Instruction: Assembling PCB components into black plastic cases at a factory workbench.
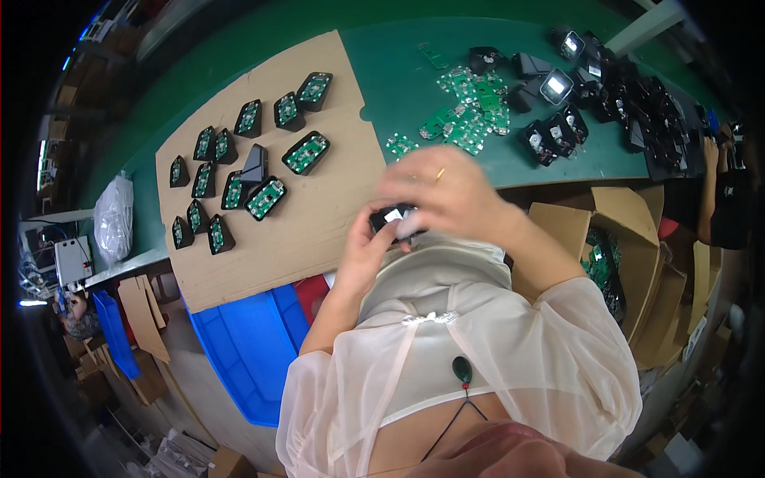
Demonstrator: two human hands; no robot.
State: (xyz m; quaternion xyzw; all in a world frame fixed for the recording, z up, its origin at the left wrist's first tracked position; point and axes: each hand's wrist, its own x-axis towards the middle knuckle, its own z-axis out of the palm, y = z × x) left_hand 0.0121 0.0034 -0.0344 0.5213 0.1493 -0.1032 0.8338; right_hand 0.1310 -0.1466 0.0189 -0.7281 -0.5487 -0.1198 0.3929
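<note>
A small black plastic housing (386,225) with a pale patch on it is held close to my body, just past the cardboard's right edge. My left hand (363,253) is closed around its near left side, thumb on top. Over it hovers my right hand (446,191), smeared by motion, with its fingertips at the housing's right side. Whether those fingers grip anything is not visible. To the left, several black housings fitted with green circuit boards (306,153) stand on a flat cardboard sheet (319,215). One grey-topped housing (254,164) lies among them.
Loose green circuit boards (470,111) are heaped on the green table (390,60) beyond my right hand. Black housings (550,139) pile up at far right. A blue bin (247,342) is below left; an open carton (558,219) is by my right arm. Another person's arm (708,191) shows at far right.
</note>
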